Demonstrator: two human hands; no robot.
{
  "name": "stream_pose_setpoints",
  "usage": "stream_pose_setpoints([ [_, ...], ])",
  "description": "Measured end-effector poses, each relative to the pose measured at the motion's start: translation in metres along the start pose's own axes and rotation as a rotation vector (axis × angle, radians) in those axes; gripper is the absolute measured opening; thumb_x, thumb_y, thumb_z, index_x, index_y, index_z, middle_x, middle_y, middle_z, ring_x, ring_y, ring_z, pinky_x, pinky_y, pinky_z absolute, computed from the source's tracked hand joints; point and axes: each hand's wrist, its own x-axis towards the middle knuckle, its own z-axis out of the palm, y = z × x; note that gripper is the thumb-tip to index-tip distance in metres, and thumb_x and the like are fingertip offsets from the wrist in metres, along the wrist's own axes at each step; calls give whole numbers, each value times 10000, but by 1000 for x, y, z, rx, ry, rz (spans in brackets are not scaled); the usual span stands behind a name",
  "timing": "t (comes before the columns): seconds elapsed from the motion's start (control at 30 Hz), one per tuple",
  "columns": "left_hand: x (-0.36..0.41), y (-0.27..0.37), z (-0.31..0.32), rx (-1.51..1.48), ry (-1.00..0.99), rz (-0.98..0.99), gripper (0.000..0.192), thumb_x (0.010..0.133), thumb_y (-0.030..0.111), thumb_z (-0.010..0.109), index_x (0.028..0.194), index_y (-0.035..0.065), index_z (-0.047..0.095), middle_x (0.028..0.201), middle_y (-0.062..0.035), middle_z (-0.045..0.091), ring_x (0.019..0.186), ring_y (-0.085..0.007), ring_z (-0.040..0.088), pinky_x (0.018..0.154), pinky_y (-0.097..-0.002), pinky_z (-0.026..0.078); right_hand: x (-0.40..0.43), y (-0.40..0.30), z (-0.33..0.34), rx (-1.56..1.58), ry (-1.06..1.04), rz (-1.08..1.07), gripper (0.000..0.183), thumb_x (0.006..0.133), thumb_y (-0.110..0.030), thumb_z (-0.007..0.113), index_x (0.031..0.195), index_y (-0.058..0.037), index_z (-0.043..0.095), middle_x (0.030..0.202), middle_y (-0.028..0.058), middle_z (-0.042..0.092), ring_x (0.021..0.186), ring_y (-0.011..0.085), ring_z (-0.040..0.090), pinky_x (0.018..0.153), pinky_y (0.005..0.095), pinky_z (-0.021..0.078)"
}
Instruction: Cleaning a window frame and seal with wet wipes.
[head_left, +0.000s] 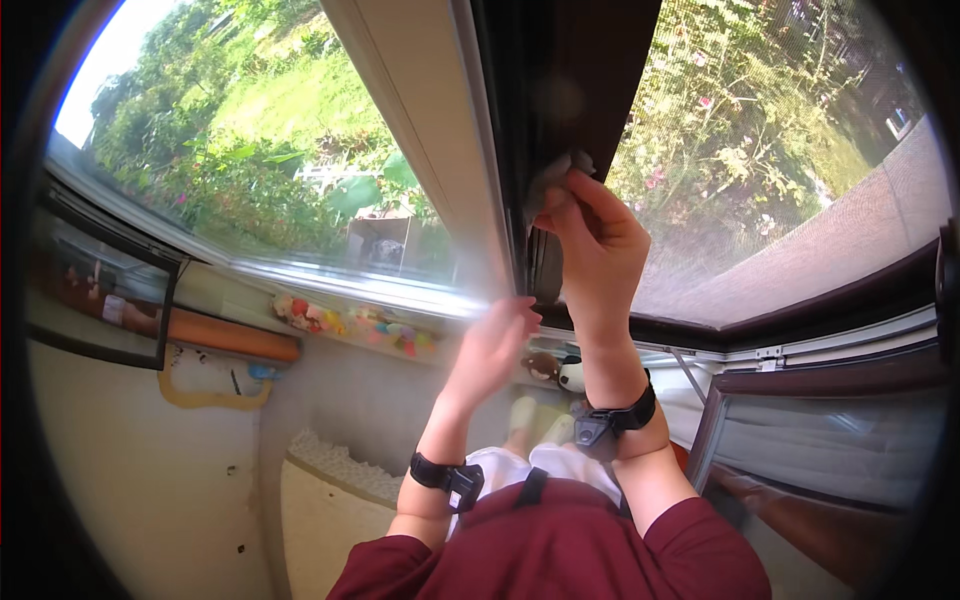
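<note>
My right hand (606, 247) is raised with thumb and fingertips pinched on a crumpled whitish cloth or tissue (553, 178). It presses the cloth against the dark window frame (585, 82), beside the insect screen (720, 150). Lower and to the left is my left hand (491, 346), blurred, with its fingertips near the lower end of the pale window post (427, 82). Whether those fingers touch the post or grip anything cannot be made out. Each forearm wears a black strap with a small device.
An opened window sash (817, 450) juts in at the right, and another (105, 285) hangs at the left. Small toys (352, 322) line the sill, with plush toys (551, 369) below my hands. A pale board or headboard (330, 517) stands at lower left.
</note>
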Motion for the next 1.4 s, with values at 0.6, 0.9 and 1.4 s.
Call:
stream_pose_setpoints([
  [0.6, -10, 56, 10, -117, 19, 220, 243, 975, 101, 395, 1156, -27, 495, 992, -74, 598, 908, -140, 590, 831, -275, 474, -30, -7, -60, 496, -270, 301, 209, 897, -26, 532, 1106, -27, 524, 1082, 96, 605, 971, 201, 620, 795, 343, 543],
  [0.9, -5, 75, 20, -316, 82, 161, 263, 907, 96, 472, 1122, -45, 524, 988, -83, 575, 885, -141, 551, 776, -289, 456, -43, -2, -87, 221, -410, 327, 179, 871, 2, 555, 1049, -10, 539, 1040, 63, 589, 941, 135, 590, 780, 298, 526],
  [1.4, 4, 79, 23, 34, 290, 460, 240, 856, -53, 484, 1088, -8, 524, 1090, -90, 523, 891, -145, 575, 770, -254, 454, 52, -106, 7, -564, -110, -999, 250, 745, 83, 656, 980, 9, 609, 966, 79, 552, 796, 123, 580, 629, 227, 479],
])
